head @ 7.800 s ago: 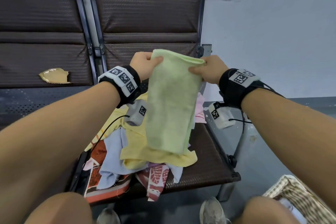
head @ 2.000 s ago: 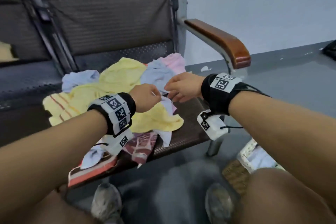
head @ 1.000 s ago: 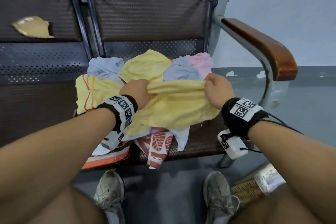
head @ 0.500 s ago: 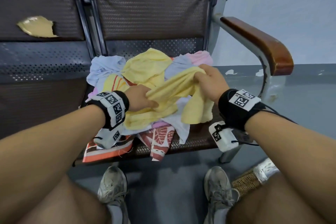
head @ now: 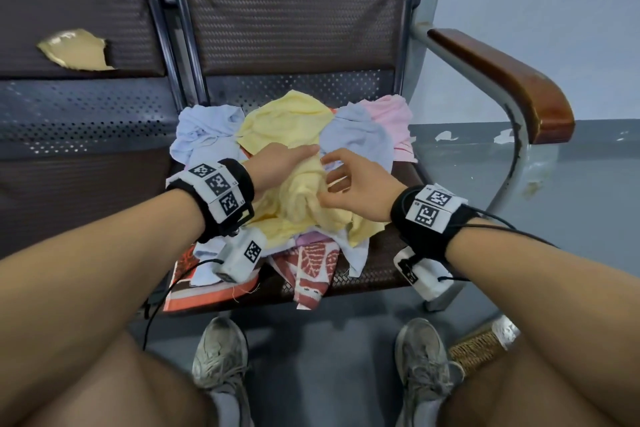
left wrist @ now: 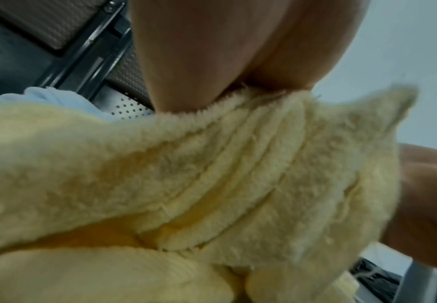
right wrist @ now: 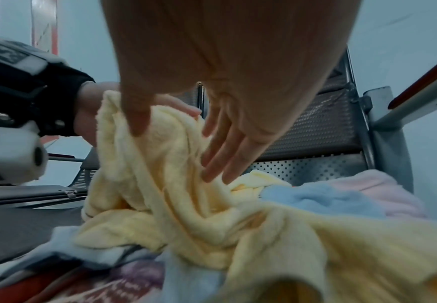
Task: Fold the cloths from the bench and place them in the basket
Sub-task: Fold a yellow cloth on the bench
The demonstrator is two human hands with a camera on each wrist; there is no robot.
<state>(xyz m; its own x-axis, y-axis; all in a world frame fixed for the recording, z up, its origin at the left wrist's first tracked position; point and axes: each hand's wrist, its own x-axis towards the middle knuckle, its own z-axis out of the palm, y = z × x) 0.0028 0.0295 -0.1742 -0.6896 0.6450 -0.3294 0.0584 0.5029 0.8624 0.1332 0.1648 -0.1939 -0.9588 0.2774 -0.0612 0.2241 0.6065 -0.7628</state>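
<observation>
Most of the work still lies ahead of us, judging by the heap on the desk (head: pixel 377 274). Nearest to us, by our right shoe, only a corner of the woven basket (head: pixel 476 348) shows, with a scrap of pale cloth at its edge; we cannot tell how many folded pieces are inside. Above it, a red-and-white patterned cloth (head: pixel 313 270) hangs over the seat's front lip, beneath the rest of the pile. On top sits the yellow towel (head: pixel 301 204), bunched and unfolded, and both our hands are on it. Our left hand (head: pixel 277 163) has a fold of the towel gathered between thumb and fingers, as the left wrist view shows from below. Our right hand (head: pixel 353 184) is spread, fingers (right wrist: pixel 225 155) straight and parted, brushing the towel's surface and gripping nothing. Farther back lie another yellow cloth (head: pixel 287 121), two pale blue cloths (head: pixel 204 125) and (head: pixel 360 139), and a pink cloth (head: pixel 394 114) against the perforated seat back, all loose and crumpled. We judge this towel is only being sorted out for its first fold, and every cloth in view on the seat has yet to be folded and carried down to the basket.
</observation>
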